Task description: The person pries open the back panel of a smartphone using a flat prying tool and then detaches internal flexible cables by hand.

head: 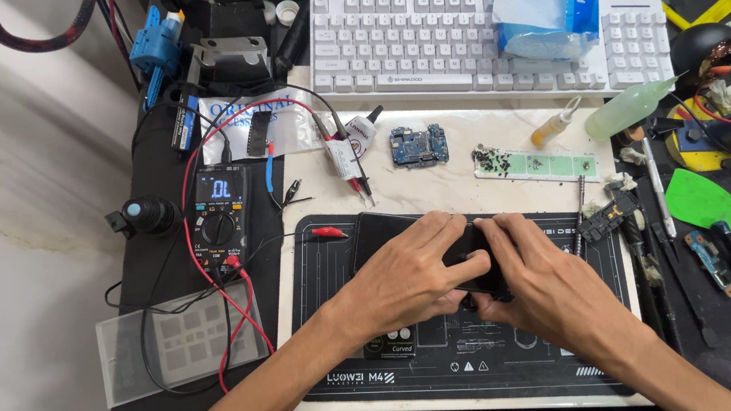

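A black smartphone (pixel 379 234) lies on a black work mat (pixel 332 325) in the middle of the bench. My left hand (pixel 408 273) rests on the phone's middle, fingers curled over its right part. My right hand (pixel 538 278) grips the phone's right end, thumb and fingers pressed against it next to the left fingers. Most of the phone's right half is hidden under both hands.
A digital multimeter (pixel 220 218) with red and black leads sits left. A small blue circuit board (pixel 419 146), a green strip (pixel 536 165) and a white keyboard (pixel 421 44) lie beyond the mat. Screwdrivers, tweezers and a green pick (pixel 701 198) crowd the right side.
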